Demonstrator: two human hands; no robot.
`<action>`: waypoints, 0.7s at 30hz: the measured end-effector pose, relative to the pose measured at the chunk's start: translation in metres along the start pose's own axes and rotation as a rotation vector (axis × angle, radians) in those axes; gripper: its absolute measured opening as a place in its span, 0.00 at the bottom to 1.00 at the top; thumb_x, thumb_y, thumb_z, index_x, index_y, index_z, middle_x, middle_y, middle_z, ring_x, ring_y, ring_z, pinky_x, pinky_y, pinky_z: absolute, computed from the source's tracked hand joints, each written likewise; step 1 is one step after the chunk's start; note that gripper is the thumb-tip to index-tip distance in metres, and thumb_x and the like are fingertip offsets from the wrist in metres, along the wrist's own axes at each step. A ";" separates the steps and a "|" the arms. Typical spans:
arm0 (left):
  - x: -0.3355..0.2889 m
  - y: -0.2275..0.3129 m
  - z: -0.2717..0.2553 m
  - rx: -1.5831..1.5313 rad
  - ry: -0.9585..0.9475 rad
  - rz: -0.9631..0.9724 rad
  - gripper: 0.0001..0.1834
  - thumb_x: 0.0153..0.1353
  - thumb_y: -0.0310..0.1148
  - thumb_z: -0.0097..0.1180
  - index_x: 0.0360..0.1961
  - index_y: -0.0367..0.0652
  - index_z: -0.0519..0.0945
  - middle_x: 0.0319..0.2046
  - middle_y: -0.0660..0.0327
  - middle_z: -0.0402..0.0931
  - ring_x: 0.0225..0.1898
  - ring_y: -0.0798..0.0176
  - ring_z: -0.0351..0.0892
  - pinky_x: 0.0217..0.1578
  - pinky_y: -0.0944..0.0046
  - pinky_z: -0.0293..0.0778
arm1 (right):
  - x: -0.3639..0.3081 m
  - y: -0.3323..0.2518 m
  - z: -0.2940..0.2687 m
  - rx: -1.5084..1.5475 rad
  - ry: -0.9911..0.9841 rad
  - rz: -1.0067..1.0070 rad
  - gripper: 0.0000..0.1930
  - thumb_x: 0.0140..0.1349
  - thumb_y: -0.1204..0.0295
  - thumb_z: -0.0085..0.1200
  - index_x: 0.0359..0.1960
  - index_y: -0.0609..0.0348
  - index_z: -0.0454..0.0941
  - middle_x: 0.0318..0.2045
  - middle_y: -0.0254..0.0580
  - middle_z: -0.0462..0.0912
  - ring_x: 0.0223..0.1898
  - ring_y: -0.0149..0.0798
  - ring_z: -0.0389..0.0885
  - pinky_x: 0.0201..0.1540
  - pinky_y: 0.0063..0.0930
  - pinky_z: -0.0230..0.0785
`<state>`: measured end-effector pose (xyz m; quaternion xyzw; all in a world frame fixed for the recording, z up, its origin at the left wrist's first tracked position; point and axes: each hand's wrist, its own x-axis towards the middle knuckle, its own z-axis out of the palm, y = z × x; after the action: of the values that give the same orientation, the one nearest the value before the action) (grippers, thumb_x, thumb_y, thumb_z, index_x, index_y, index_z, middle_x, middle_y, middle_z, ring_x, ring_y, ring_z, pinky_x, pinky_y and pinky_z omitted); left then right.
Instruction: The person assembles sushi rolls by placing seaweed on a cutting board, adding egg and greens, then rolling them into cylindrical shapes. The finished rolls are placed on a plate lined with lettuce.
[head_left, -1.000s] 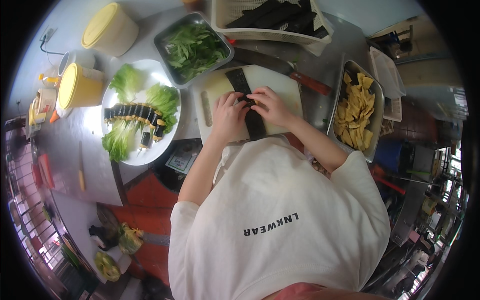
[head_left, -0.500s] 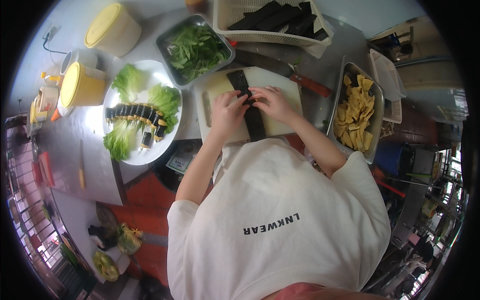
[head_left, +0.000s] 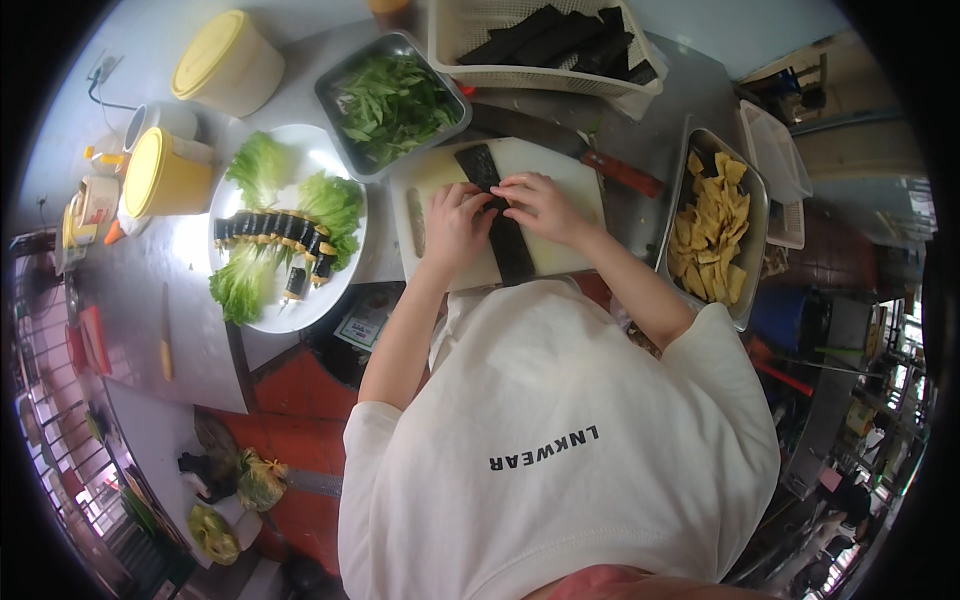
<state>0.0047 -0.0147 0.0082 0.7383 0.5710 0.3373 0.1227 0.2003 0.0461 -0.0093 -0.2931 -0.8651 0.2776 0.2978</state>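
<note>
A long dark nori strip (head_left: 512, 255) lies lengthwise across the white cutting board (head_left: 560, 258), its far end beyond my hands. My left hand (head_left: 458, 222) is bent over the strip's middle from the left, fingertips pressed to it. From the right, my right hand (head_left: 543, 207) meets it there, thumb and fingers pinched at the strip. Whatever lies under the fingertips is hidden. To the left, a white plate (head_left: 287, 318) carries lettuce leaves (head_left: 238, 285) and a curved row of small nori-wrapped rolls (head_left: 262, 225).
Beyond the board lie a cleaver (head_left: 620, 172) and a basket (head_left: 545, 78) of dark nori strips. A metal tray (head_left: 463, 110) holds green leaves; another (head_left: 742, 314) at right holds yellow folded pieces. Lidded tubs (head_left: 230, 65) and a knife (head_left: 166, 345) are at left.
My right hand's fingers have shifted slightly left and closed in over the strip. My left hand stays nearly in place; the whole view has shifted a little.
</note>
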 end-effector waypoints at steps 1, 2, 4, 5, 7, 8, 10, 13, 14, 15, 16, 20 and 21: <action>0.003 -0.002 -0.001 -0.001 -0.001 0.006 0.14 0.50 0.32 0.64 0.39 0.44 0.83 0.41 0.60 0.76 0.46 0.53 0.72 0.48 0.55 0.65 | 0.000 0.001 0.001 0.032 -0.036 -0.015 0.14 0.51 0.70 0.62 0.42 0.52 0.82 0.43 0.34 0.78 0.49 0.40 0.73 0.52 0.35 0.62; 0.004 -0.003 -0.001 -0.003 -0.004 0.011 0.14 0.50 0.33 0.64 0.39 0.44 0.83 0.41 0.60 0.76 0.47 0.52 0.71 0.48 0.55 0.65 | 0.000 0.002 0.002 0.041 -0.029 -0.004 0.14 0.52 0.70 0.62 0.42 0.52 0.82 0.42 0.34 0.78 0.49 0.40 0.73 0.52 0.36 0.62; 0.007 -0.005 -0.003 -0.006 -0.016 0.009 0.14 0.49 0.32 0.64 0.40 0.44 0.83 0.41 0.60 0.76 0.46 0.53 0.72 0.47 0.56 0.66 | 0.002 0.006 0.003 0.058 -0.015 0.017 0.13 0.53 0.71 0.61 0.42 0.52 0.82 0.40 0.34 0.78 0.48 0.39 0.73 0.53 0.36 0.61; 0.009 -0.005 -0.003 -0.008 -0.022 0.011 0.14 0.49 0.31 0.65 0.40 0.44 0.84 0.42 0.60 0.76 0.46 0.53 0.72 0.47 0.56 0.67 | 0.006 0.004 0.000 0.016 -0.031 0.005 0.13 0.53 0.70 0.61 0.42 0.51 0.82 0.40 0.34 0.78 0.48 0.39 0.73 0.53 0.37 0.60; 0.007 -0.006 -0.003 -0.034 0.049 0.055 0.14 0.49 0.30 0.65 0.39 0.43 0.84 0.41 0.60 0.77 0.45 0.54 0.73 0.45 0.56 0.68 | 0.013 0.000 -0.005 -0.068 -0.063 -0.017 0.13 0.54 0.70 0.60 0.43 0.51 0.82 0.39 0.33 0.77 0.48 0.38 0.73 0.54 0.38 0.59; 0.006 -0.006 -0.004 -0.048 0.084 0.080 0.14 0.48 0.29 0.65 0.39 0.43 0.84 0.40 0.60 0.77 0.44 0.54 0.74 0.45 0.56 0.69 | 0.015 0.001 -0.005 -0.095 -0.058 -0.025 0.13 0.54 0.69 0.60 0.43 0.51 0.82 0.39 0.33 0.77 0.48 0.38 0.73 0.54 0.38 0.59; 0.005 -0.008 -0.003 -0.061 0.077 0.123 0.13 0.48 0.27 0.64 0.38 0.42 0.84 0.39 0.60 0.78 0.42 0.54 0.75 0.44 0.57 0.70 | 0.018 0.004 -0.004 -0.148 -0.048 -0.042 0.12 0.55 0.68 0.59 0.43 0.50 0.82 0.40 0.32 0.77 0.48 0.37 0.73 0.54 0.39 0.58; 0.007 -0.009 -0.001 -0.081 0.054 0.075 0.12 0.48 0.27 0.64 0.37 0.41 0.84 0.38 0.59 0.79 0.40 0.54 0.75 0.43 0.57 0.71 | 0.021 0.006 -0.002 -0.206 0.059 -0.072 0.13 0.55 0.68 0.60 0.43 0.48 0.82 0.40 0.32 0.77 0.47 0.36 0.73 0.54 0.40 0.58; 0.009 -0.010 0.000 -0.088 0.048 0.039 0.12 0.49 0.27 0.64 0.37 0.41 0.85 0.38 0.58 0.79 0.40 0.54 0.75 0.43 0.57 0.71 | 0.023 0.004 -0.004 -0.148 0.028 -0.037 0.13 0.55 0.68 0.60 0.44 0.48 0.82 0.40 0.32 0.77 0.47 0.35 0.74 0.54 0.41 0.58; 0.012 -0.012 0.000 -0.090 0.024 0.016 0.12 0.49 0.27 0.64 0.37 0.41 0.85 0.38 0.58 0.79 0.39 0.54 0.75 0.42 0.57 0.71 | 0.026 0.002 -0.007 -0.090 -0.004 -0.002 0.14 0.55 0.68 0.60 0.44 0.48 0.82 0.41 0.32 0.77 0.47 0.35 0.74 0.55 0.41 0.57; 0.016 -0.015 0.000 -0.092 0.000 -0.007 0.11 0.48 0.27 0.64 0.36 0.41 0.85 0.37 0.58 0.79 0.39 0.54 0.75 0.42 0.57 0.71 | 0.027 0.000 -0.009 -0.031 -0.036 0.033 0.14 0.55 0.68 0.60 0.44 0.47 0.82 0.41 0.32 0.78 0.47 0.35 0.74 0.55 0.41 0.57; 0.028 -0.018 -0.002 -0.049 0.008 -0.043 0.11 0.48 0.28 0.64 0.36 0.41 0.85 0.35 0.58 0.78 0.38 0.54 0.75 0.40 0.57 0.71 | 0.026 0.018 -0.007 0.024 -0.073 -0.048 0.15 0.55 0.67 0.61 0.45 0.48 0.82 0.42 0.32 0.78 0.47 0.34 0.75 0.56 0.41 0.57; 0.029 -0.018 -0.002 -0.039 0.016 -0.043 0.11 0.48 0.28 0.64 0.36 0.41 0.85 0.35 0.58 0.78 0.38 0.54 0.75 0.40 0.57 0.71 | 0.027 0.019 -0.006 0.002 -0.073 -0.047 0.15 0.55 0.67 0.60 0.45 0.48 0.82 0.42 0.32 0.78 0.48 0.35 0.74 0.56 0.41 0.57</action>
<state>-0.0071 0.0177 0.0095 0.7205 0.5812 0.3517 0.1396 0.1931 0.0793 -0.0082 -0.2623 -0.8817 0.2817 0.2728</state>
